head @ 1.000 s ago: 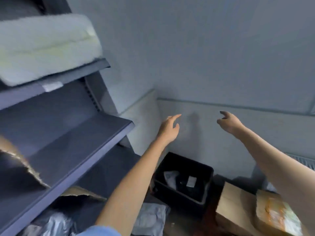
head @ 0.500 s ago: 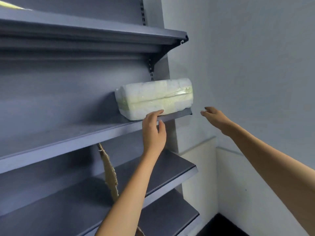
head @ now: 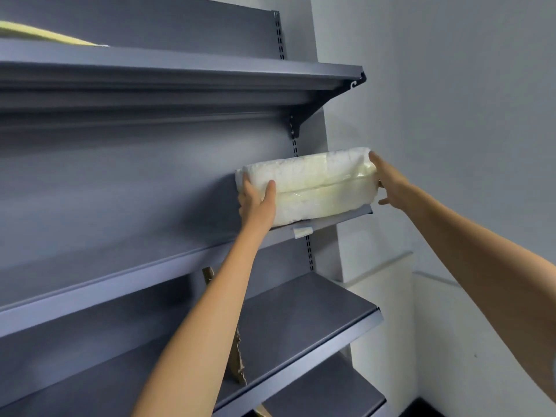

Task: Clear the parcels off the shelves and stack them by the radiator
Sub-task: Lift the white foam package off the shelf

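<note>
Both hands (head: 257, 206) grip unlabelled white parcel (head: 313, 185).

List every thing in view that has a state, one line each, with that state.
White wrapped parcel: on the middle shelf, gripped at both ends.
Left hand: grips the parcel's left end.
Right hand: holds its right end.
Torn cardboard: standing on the lower shelf.
</note>
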